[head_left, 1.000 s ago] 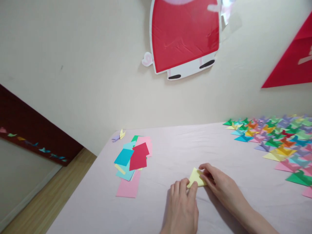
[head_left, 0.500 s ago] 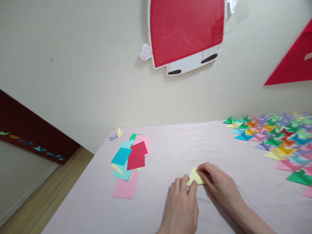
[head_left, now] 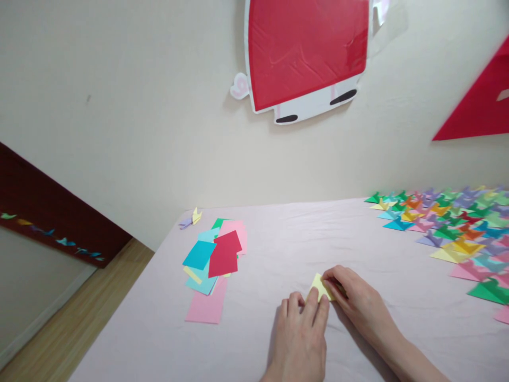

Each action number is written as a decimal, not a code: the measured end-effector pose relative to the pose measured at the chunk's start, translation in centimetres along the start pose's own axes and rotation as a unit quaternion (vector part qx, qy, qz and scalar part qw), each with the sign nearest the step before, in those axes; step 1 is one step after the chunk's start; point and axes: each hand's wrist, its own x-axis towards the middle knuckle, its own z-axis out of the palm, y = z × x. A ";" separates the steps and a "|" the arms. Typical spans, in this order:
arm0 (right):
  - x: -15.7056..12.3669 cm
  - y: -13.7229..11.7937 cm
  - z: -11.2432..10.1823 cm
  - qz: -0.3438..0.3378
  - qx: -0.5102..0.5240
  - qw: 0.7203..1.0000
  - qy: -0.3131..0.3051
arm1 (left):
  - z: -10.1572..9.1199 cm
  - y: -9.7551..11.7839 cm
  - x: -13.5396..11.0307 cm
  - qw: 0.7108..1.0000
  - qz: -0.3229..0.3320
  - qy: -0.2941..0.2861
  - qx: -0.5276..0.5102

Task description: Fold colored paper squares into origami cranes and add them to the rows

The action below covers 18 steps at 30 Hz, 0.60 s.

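Observation:
A small piece of pale yellow paper (head_left: 318, 284), folded into a triangle, lies on the cloth between my hands. My right hand (head_left: 360, 300) has its right edge pinched between thumb and fingers. From the near left, my left hand (head_left: 300, 329) lies palm down with fingers stretched out and apart, two of them resting on the paper's lower left part. Those fingers and the right fingertips cover parts of the paper.
Loose coloured sheets, with a red sheet (head_left: 225, 254) on top, lie left of my hands. A yellow folded bird (head_left: 196, 216) sits at the back left corner. Rows of folded paper cranes (head_left: 463, 245) fill the right side. A wall (head_left: 310, 164) stands behind the table.
My left fingers have moved forward and right onto the paper and cover more of it. My right hand keeps its pinch in nearly the same place.

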 end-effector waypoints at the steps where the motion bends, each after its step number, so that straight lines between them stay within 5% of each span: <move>1: 0.0 0.0 0.0 0.000 -0.002 1.000 0.001 | 0.0 0.0 0.0 1.000 0.000 0.000 0.001; 18: -0.4 -0.3 -0.5 -0.042 -0.052 0.998 0.008 | -0.1 0.5 0.4 0.999 0.001 -0.002 0.036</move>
